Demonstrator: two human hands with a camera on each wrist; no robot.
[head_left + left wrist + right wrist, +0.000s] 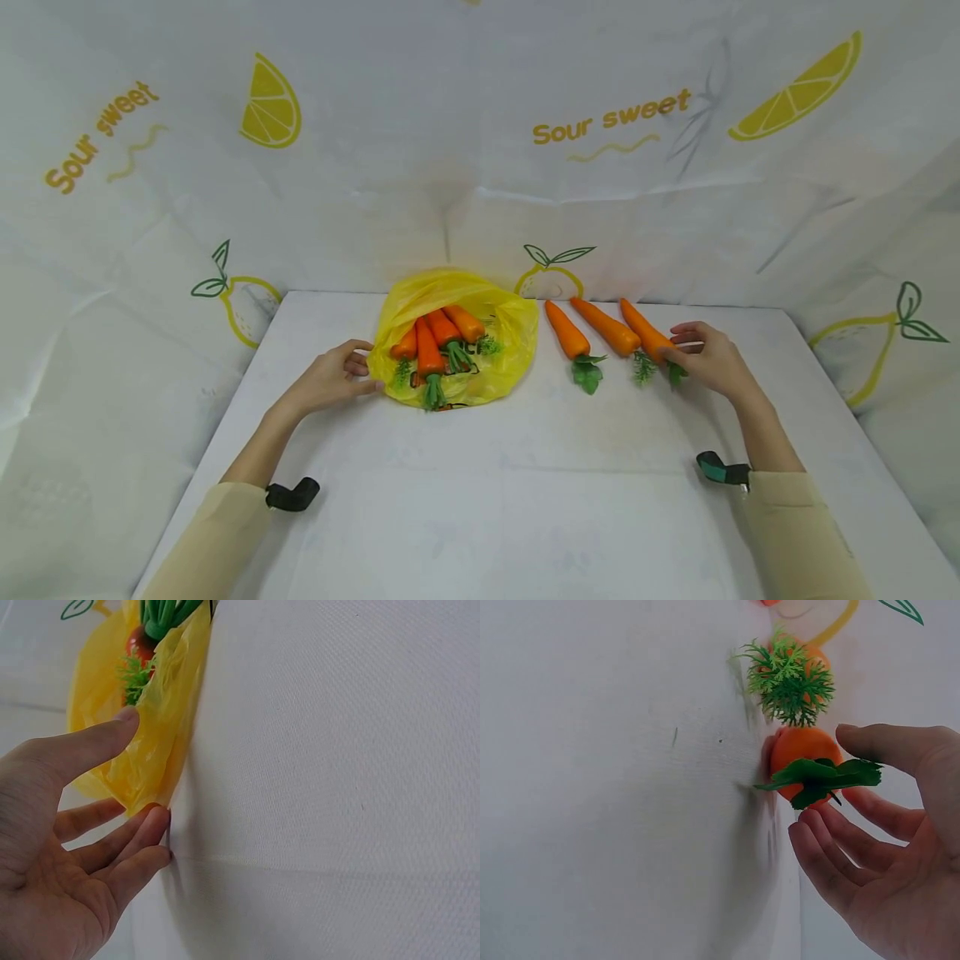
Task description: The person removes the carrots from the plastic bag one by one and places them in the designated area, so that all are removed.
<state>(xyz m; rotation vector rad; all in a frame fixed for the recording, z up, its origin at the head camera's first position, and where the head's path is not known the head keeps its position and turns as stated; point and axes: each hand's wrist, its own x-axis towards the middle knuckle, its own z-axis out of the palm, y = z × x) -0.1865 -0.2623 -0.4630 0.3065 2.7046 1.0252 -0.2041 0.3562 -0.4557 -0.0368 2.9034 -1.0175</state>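
Far side of the white table (480, 500), left of centre: yellow plastic bag (420, 290), mouth open toward the near side, four carrots (429, 348) visible inside, green tops toward the near side. Left hand (333, 379) at the bag's left edge; thumb and fingers well parted, thumb touching the plastic, no carrot held.

To the right of the bag, three loose carrots in a row on the table, tips pointing far: left carrot (566, 332) broad-leaved, middle carrot (606, 326) feathery-topped, right carrot (641, 323) broad-leaved. Right hand (708, 360) at the right carrot's leafy near end, thumb and bent fingers on opposite sides of it; cannot tell whether it grips.

Beige sleeves (798, 533) on both arms. Behind: white lemon-print sheet (420, 100), lettered "Sour sweet".
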